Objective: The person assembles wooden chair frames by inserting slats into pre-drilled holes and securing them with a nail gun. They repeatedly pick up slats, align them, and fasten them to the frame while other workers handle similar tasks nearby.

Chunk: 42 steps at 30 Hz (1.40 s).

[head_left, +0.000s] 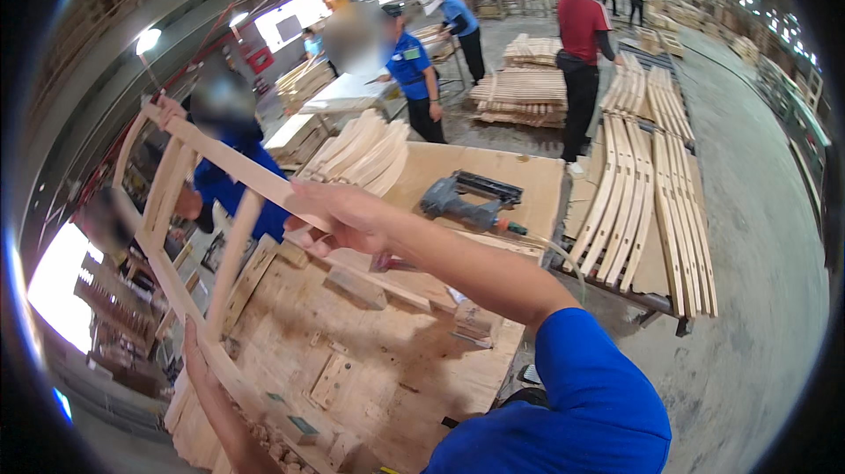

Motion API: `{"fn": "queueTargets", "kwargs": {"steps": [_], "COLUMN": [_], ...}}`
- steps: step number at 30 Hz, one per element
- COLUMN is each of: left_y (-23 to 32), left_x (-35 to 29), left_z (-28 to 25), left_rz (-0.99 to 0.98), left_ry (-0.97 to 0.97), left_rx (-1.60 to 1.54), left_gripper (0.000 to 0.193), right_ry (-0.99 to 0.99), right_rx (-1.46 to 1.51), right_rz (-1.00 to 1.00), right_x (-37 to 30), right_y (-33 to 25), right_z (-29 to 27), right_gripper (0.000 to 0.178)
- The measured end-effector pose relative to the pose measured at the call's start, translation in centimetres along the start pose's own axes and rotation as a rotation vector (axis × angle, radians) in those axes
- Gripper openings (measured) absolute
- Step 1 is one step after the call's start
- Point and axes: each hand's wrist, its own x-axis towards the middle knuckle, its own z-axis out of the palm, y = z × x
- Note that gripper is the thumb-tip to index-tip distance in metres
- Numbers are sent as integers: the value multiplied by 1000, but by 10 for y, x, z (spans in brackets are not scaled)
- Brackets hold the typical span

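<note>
A pale wooden chair frame (233, 161) is held up at a tilt over the left side of the plywood workbench (378, 386). My right hand (343, 217) is closed round the near end of its upper rail. My left hand (195, 358) grips the lower rail beside a crosspiece; part of this hand is hidden behind the wood. At the frame's far end, a co-worker's hand (169, 110) touches the upper rail. A grey and black nail gun (471, 201) lies on the bench beyond my right forearm. Wooden blocks (356, 287) sit on the bench below the frame.
A co-worker in blue (233, 179) stands across the bench. Curved slats (361, 153) are piled at its far edge. To the right, long wooden parts (656, 201) lie in rows on a low rack. An air hose (572, 267) runs off the bench from the nail gun.
</note>
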Motion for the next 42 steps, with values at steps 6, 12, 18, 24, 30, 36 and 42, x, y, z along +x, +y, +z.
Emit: {"fn": "queueTargets", "kwargs": {"steps": [6, 12, 18, 24, 30, 36, 42], "left_y": [32, 72, 60, -46, -187, -318, -390], "left_x": [25, 51, 32, -26, -162, -253, -296], "left_z": [11, 93, 140, 183, 339, 432, 539], "left_rz": [71, 265, 296, 145, -192, -676, -816], "left_ry": [5, -84, -19, -304, -954, -1253, -1491], "left_rx": [72, -170, -152, 124, 482, 570, 644], "left_gripper": [42, 49, 56, 51, 51, 54, 51], "right_ry": [-126, 144, 1374, 1732, 1855, 1805, 1531], "right_rx": [-444, -615, -588, -745, -682, -561, -249], "right_rz": [-115, 230, 329, 589, 596, 739, 505], "right_x": [-94, -289, -503, -597, -587, -554, -581], "right_y": [28, 92, 160, 167, 157, 166, 145], "right_z": [10, -89, -170, -251, -372, -433, -454], "right_gripper": [47, 38, 47, 36, 50, 69, 56]}}
